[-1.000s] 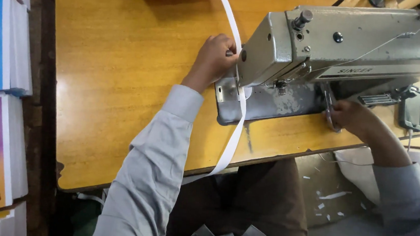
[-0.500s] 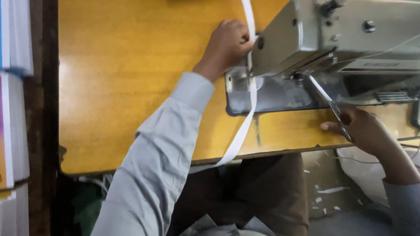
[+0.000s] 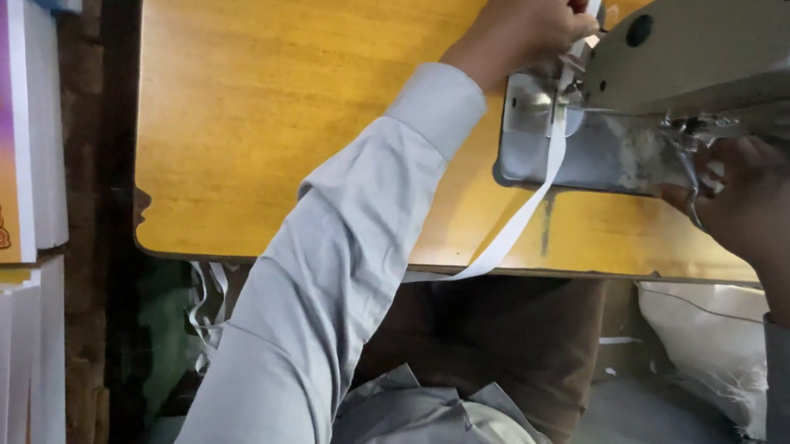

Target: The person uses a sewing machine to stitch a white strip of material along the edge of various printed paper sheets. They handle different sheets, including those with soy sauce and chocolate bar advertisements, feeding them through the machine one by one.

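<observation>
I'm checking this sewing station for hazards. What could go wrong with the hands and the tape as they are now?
1. The left hand pinches the white flat tape right beside the grey metal sewing machine head; fingers could get caught near the needle area.
2. The right hand sits under the machine arm, largely hidden, so a slip might go unnoticed.
3. The tape hangs over the orange wooden table edge and might snag.

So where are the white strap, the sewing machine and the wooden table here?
white strap (image 3: 529,214), head view, on the stretch hanging toward the table edge.
sewing machine (image 3: 737,52), head view, on its grey metal body.
wooden table (image 3: 282,100), head view, on its bare top.
</observation>
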